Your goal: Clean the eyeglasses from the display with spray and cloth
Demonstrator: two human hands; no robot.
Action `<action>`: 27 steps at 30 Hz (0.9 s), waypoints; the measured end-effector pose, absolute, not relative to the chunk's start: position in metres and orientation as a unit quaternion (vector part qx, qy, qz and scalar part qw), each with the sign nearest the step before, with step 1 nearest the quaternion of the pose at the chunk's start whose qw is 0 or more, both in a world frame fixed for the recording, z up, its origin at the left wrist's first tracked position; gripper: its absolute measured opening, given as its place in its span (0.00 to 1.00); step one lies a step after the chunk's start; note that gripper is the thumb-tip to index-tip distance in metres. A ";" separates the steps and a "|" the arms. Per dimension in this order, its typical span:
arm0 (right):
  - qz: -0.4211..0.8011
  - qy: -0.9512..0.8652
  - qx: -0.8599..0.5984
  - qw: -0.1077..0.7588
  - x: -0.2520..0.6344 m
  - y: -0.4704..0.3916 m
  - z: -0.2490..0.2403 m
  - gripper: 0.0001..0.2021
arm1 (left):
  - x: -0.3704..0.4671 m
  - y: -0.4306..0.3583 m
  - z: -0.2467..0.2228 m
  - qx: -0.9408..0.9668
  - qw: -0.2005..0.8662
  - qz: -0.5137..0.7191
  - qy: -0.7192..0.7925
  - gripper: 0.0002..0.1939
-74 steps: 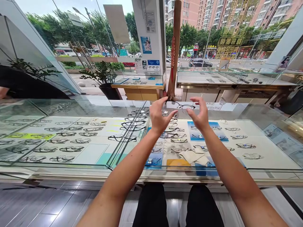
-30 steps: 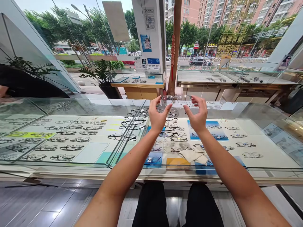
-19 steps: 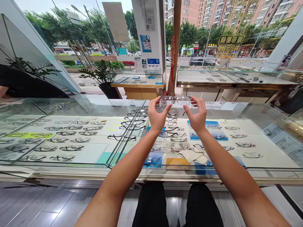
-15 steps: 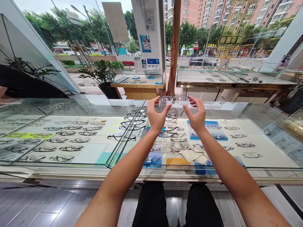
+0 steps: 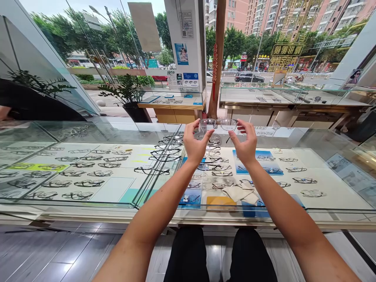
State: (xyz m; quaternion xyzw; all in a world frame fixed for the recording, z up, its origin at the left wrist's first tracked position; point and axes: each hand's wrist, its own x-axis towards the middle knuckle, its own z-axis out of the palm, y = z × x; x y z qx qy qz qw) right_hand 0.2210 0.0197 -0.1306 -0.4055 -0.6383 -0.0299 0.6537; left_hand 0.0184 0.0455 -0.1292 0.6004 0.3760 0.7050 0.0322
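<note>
A thin-rimmed pair of eyeglasses (image 5: 228, 125) is held up above the glass counter, its lenses facing the window. My left hand (image 5: 196, 141) pinches its left side between thumb and fingers. On the opposite side my right hand (image 5: 244, 141) grips the frame the same way. Faint printing shows on the right lens. Below the hands, a column of dark-framed eyeglasses (image 5: 209, 167) sits on the counter. A cream cloth (image 5: 240, 193) lies crumpled nearer to me, close to a yellow-orange flat piece (image 5: 221, 203).
The glass display counter (image 5: 96, 211) spans the whole width, with rows of eyeglasses inside. Another row of eyeglasses (image 5: 152, 170) sits left of my forearm. Further off stand more display cases (image 5: 261, 96), a wooden post (image 5: 217, 58) and a potted plant (image 5: 133, 105). A dark-clothed person (image 5: 38, 102) is at the left edge.
The eyeglasses and both hands have shifted very slightly to the right, and the lenses are tilted a little differently. Both hands keep their hold.
</note>
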 end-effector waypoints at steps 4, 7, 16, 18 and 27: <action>-0.036 -0.639 -0.406 0.652 0.221 0.020 -0.131 0.24 | 0.018 0.046 -0.129 0.606 0.038 0.700 0.377 0.34; -0.052 -0.639 -0.407 0.650 0.221 0.020 -0.131 0.25 | 0.018 0.046 -0.129 0.606 0.046 0.700 0.375 0.33; -0.076 -0.643 -0.402 0.648 0.221 0.020 -0.131 0.23 | 0.018 0.046 -0.130 0.606 0.052 0.697 0.380 0.34; -0.075 -0.643 -0.408 0.643 0.220 0.019 -0.131 0.24 | 0.018 0.047 -0.130 0.606 0.056 0.699 0.376 0.34; -0.046 -0.640 -0.389 0.661 0.220 0.020 -0.131 0.23 | 0.018 0.046 -0.129 0.603 0.045 0.705 0.371 0.34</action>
